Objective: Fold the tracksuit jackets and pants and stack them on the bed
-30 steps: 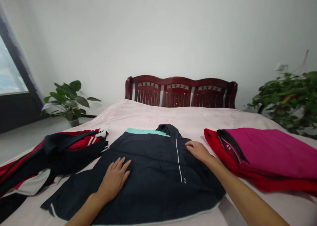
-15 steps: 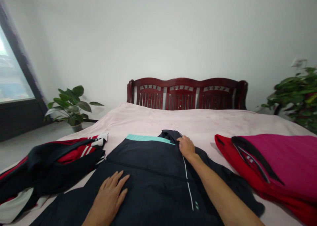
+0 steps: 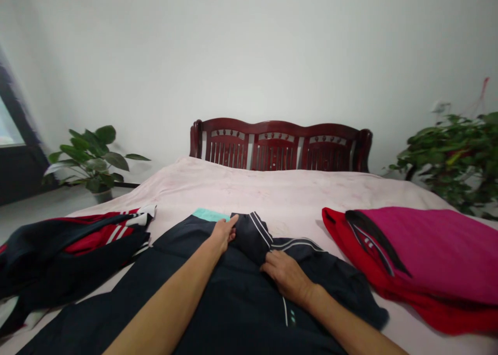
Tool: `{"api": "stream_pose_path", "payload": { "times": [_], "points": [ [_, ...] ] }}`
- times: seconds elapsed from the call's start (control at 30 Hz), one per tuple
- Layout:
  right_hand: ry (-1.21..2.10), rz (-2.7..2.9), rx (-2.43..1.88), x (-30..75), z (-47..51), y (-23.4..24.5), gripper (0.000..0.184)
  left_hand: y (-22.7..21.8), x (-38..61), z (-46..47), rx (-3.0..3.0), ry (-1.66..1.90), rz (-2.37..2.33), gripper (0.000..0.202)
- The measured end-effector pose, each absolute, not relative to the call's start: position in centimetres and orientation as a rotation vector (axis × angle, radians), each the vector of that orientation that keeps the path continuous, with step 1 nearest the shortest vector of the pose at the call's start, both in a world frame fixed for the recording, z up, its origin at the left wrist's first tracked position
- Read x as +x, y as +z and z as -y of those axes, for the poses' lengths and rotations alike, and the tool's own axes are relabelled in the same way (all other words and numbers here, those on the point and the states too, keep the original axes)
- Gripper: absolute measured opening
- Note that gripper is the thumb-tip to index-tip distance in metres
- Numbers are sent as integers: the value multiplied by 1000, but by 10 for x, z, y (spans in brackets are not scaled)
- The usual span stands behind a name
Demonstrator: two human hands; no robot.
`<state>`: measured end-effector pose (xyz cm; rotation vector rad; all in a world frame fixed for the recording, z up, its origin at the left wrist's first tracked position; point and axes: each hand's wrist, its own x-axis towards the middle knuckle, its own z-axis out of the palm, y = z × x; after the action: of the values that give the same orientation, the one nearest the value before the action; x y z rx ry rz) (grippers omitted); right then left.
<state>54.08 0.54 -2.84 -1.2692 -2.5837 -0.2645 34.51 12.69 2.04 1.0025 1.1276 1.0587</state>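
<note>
both hands have come in to the top of the navy jacket (image 3: 241,303), and a dark striped fold (image 3: 251,236), sleeve or hood, i cannot tell which, now lies at the collar end. the left hand (image 3: 222,234) sits against the fold's upper side, fingers straight and together, not visibly pinching, just beside the teal lining (image 3: 208,214). the right hand (image 3: 287,276) presses at the fold's lower edge with its fingers bent; whether it pinches cloth i cannot tell. the jacket lies mid-bed on the pink bedspread (image 3: 249,189). this looks like a folding step, and the next move calls for keeping the fold flat and its edges lined up. open bedspread stretches beyond the collar, while the red and black garment (image 3: 50,251) and the folded red and magenta garment (image 3: 424,251) narrow the room on either side.
</note>
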Motion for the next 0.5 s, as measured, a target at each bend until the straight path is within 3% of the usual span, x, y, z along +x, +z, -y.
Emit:
{"api": "stream_pose_path", "payload": {
  "times": [0.13,0.27,0.33,0.43,0.5],
  "points": [
    [171,2369,-1321,549,-4,-10,28,22,358,-123,1120,1031,-1084,13],
    [710,1442,-1479,569,-8,33,20,31,361,-77,1421,1022,-855,35],
    [1068,1120,-1387,574,-8,53,30,35,362,-47,1773,959,-694,39],
    [1513,1086,-1270,569,4,65,46,40,357,-10,2255,803,-467,43],
    [1626,1164,-1260,559,20,63,43,45,346,9,2405,657,-324,46]
  ]
}}
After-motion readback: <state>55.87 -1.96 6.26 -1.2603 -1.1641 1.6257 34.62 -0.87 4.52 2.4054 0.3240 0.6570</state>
